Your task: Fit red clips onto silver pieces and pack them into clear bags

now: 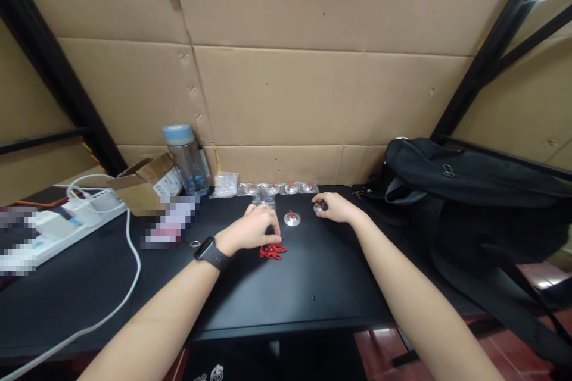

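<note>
My left hand (254, 227), with a dark watch on its wrist, reaches down to a small pile of red cord (273, 251). Its fingers are curled and the fingertips pinch at the pile's upper edge. On the right, my right hand (338, 207) has its thumb and fingers closed round a small shiny metal cymbal (318, 207), partly hidden by the fingers. Between both hands a second cymbal (292, 219) lies flat on the table, with a bit of red cord standing at its centre. A metal ring (194, 244) rests left of the watch.
Several bagged cymbals (290, 188) line the back of the black table (308, 277), beside a clear packet (226, 183). A bottle (186, 161), an open carton (145, 184) and a power strip (84, 217) with a white cable stand left. A black bag (473, 208) fills the right.
</note>
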Action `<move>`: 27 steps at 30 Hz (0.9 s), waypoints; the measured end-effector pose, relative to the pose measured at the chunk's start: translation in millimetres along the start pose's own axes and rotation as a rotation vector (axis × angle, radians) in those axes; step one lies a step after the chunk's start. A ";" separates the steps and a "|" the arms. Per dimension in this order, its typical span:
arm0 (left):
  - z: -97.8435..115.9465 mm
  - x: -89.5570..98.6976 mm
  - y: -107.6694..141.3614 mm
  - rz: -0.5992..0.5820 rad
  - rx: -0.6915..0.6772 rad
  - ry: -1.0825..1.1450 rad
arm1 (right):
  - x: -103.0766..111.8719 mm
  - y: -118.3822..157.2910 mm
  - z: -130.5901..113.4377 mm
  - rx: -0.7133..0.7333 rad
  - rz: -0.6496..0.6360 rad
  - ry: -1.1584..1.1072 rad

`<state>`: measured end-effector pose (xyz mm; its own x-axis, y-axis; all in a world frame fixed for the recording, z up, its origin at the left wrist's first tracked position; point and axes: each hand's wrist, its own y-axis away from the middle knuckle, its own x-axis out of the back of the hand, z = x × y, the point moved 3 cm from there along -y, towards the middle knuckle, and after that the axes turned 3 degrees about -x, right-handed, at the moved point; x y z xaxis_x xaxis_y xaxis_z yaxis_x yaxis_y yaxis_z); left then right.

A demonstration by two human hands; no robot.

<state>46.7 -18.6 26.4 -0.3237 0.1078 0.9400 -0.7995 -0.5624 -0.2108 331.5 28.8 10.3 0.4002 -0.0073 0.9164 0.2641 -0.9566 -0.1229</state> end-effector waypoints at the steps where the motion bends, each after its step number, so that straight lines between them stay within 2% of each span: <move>1: 2.2 -2.2 -0.5 -0.008 -0.010 0.007 | 0.3 0.0 0.6 -0.004 0.012 0.005; 7: 4.1 -6.4 -1.0 0.004 -0.017 0.012 | 1.8 0.6 4.6 -0.002 0.001 -0.005; 15: -3.3 1.7 -3.7 0.197 0.096 0.132 | 6.3 1.3 6.0 -0.014 -0.004 -0.007; 21: -9.3 4.4 -4.7 0.303 0.157 0.101 | 10.3 2.0 10.1 -0.026 0.018 0.012; 24: -8.2 7.7 -3.9 0.338 0.173 0.083 | 15.8 5.3 -3.0 0.040 0.083 -0.014; 27: -6.9 11.4 -2.7 0.390 0.219 0.094 | 19.2 10.6 -32.8 0.167 0.139 -0.171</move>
<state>41.7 -10.2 35.8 -0.6320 -0.0782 0.7710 -0.4859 -0.7350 -0.4728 313.2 8.9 39.0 0.5815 -0.0719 0.8104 0.3320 -0.8884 -0.3171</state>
